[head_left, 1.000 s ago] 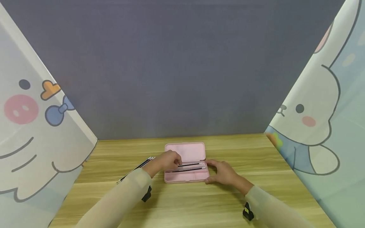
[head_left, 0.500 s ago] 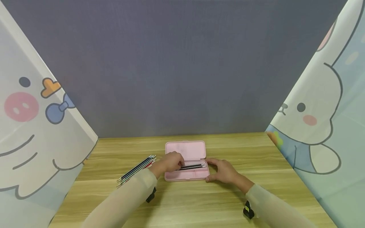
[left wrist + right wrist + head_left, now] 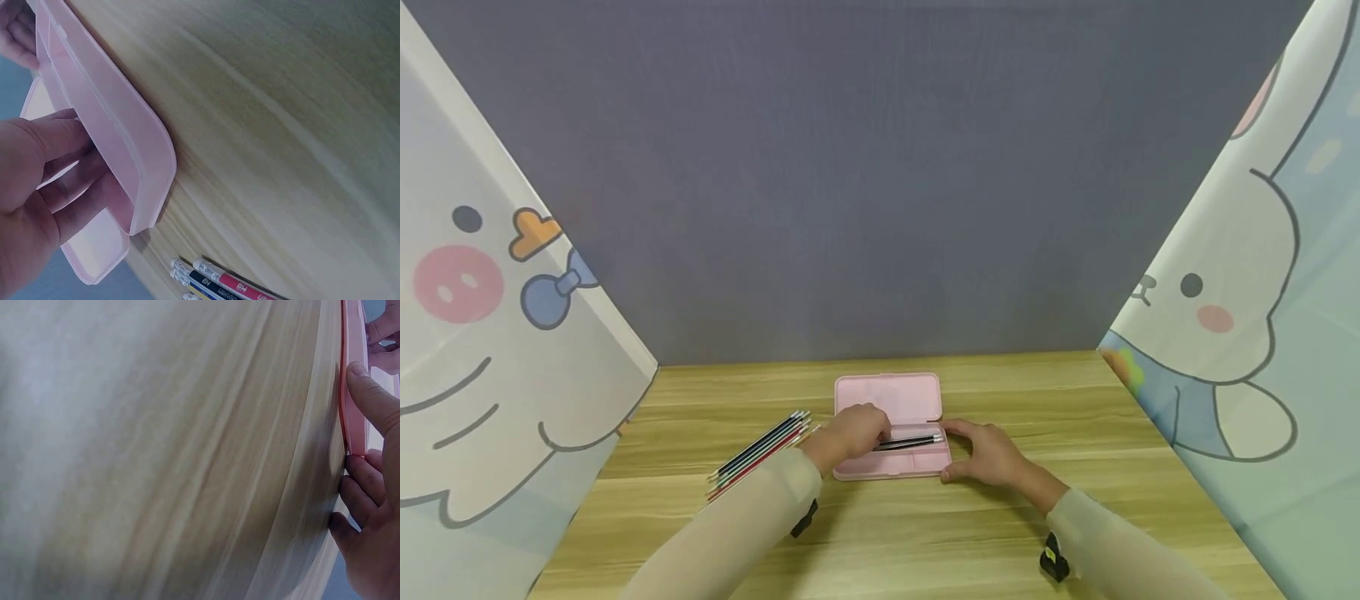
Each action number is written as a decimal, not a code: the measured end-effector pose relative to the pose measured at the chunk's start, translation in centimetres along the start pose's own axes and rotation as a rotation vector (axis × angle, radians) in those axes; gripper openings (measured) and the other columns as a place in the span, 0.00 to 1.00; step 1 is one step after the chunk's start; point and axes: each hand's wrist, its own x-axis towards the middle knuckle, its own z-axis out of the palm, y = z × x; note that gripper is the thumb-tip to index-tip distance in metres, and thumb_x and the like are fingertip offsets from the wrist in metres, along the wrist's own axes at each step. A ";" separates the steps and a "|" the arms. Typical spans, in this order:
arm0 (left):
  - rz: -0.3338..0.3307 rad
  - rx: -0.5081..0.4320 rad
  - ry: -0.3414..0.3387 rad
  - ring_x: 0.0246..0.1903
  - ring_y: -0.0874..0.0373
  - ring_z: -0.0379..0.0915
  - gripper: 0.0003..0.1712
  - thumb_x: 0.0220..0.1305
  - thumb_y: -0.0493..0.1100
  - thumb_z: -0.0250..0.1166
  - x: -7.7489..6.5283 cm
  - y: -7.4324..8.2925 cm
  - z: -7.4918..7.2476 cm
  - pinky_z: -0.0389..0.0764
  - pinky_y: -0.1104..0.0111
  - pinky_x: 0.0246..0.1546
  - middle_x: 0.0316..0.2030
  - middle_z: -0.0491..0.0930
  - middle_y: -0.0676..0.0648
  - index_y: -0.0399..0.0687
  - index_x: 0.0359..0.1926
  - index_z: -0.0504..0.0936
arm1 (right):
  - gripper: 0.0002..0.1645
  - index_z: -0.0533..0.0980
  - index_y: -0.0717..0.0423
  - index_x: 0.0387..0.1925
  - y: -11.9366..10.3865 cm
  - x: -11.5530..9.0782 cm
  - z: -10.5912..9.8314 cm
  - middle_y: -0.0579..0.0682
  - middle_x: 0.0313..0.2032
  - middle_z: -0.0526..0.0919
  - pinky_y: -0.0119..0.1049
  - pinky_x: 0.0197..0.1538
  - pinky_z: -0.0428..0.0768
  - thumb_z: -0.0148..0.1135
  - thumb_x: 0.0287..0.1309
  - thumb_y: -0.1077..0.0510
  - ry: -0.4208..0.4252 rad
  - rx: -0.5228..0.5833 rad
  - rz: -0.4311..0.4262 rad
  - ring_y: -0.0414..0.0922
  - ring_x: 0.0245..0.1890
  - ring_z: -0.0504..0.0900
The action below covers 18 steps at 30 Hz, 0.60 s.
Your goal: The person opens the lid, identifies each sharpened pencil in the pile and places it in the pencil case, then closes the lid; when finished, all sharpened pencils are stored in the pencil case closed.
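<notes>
A pink pencil case (image 3: 868,469) lies on the table with its lid (image 3: 887,396) laid back. Inside it, black pencils (image 3: 913,442) with white ends lie close together in the rear compartment. My left hand (image 3: 856,433) reaches into the case, fingers bent down around the left part of these pencils. Its fingertips are hidden by the case wall (image 3: 134,137) in the left wrist view. My right hand (image 3: 988,454) holds the case's right end, thumb (image 3: 369,394) against the front wall and fingers round the end.
Left of the case, several pencils (image 3: 763,450) in dark, green and red lie slanted side by side, partly under the left sleeve (image 3: 737,521). The wooden table (image 3: 887,542) meets a grey wall (image 3: 880,183) behind. Cartoon-printed panels (image 3: 1225,292) flank both sides.
My left hand has shifted right inside the case. The black pencils, apart a second ago, now lie together. More of the loose pencils shows beside the left sleeve. My right hand stays put.
</notes>
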 end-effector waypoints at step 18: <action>0.040 -0.047 0.006 0.47 0.57 0.85 0.08 0.67 0.36 0.68 -1.0 -0.5 -0.2 0.83 0.64 0.51 0.42 0.90 0.54 0.49 0.41 0.92 | 0.54 0.75 0.48 0.68 0.1 0.1 0.0 0.51 0.62 0.82 0.54 0.62 0.78 0.84 0.37 0.35 0.007 -0.031 -0.016 0.53 0.62 0.80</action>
